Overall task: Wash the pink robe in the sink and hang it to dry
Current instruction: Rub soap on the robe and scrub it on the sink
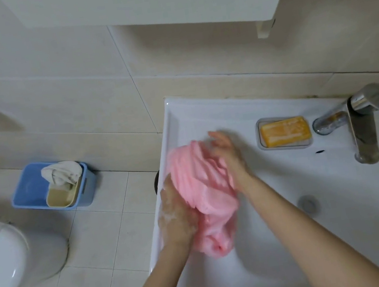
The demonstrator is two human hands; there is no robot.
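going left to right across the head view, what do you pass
toilet → blue bin → pink robe → orange soap → faucet

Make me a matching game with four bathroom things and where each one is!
Things:
1. pink fluffy robe
2. orange rectangular soap bar
3. blue plastic bin
4. shiny metal tap

Places:
A. standing on the white tiled floor
B. fixed at the back right of the white ceramic sink
C. lying in a grey rectangular dish
D. bunched between the left hand and the right hand

Pairs: 1-D, 2-C, 3-A, 4-B
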